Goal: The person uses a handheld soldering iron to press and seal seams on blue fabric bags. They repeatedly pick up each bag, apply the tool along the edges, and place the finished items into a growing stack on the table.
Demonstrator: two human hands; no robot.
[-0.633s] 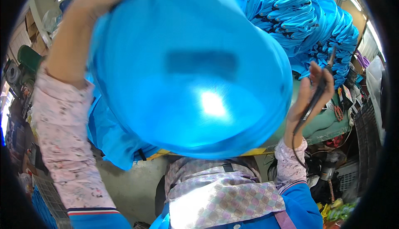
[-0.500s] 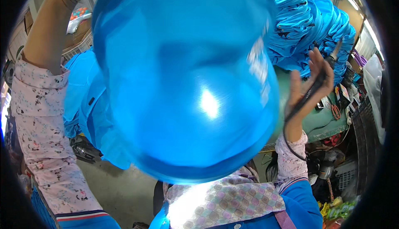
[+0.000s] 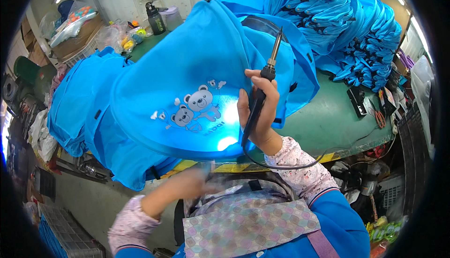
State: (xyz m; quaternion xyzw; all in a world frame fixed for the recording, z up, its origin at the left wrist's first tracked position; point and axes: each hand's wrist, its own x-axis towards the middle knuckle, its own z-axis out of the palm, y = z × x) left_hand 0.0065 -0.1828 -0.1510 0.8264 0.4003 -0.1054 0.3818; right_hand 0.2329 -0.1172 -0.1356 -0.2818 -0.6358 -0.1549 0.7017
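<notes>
A soldering iron [image 3: 263, 87] with a black handle and a bare metal tip pointing up is held in my right hand [image 3: 262, 110], fingers wrapped round the handle. Its cord loops below the wrist. Behind that hand lies a rounded blue fabric piece [image 3: 159, 94] with a stiff rim, printed with grey bears. Its lower edge rests along the front of the green table [image 3: 328, 134]. My left hand [image 3: 190, 183], smeared by motion, is just below that edge, above the patterned apron [image 3: 248, 227]. Whether it holds anything small is unclear.
Stacks of folded blue fabric pieces [image 3: 323, 14] stand at the back right. More blue pieces [image 3: 79, 103] hang over the table's left side. A dark bottle [image 3: 154, 19] stands at the back. Orange-handled pliers [image 3: 378, 117] lie at the right.
The blue piece, raised close to me before, now lies on the table with its bear print showing. My left hand came down from the upper left; my right hand moved left with the soldering iron.
</notes>
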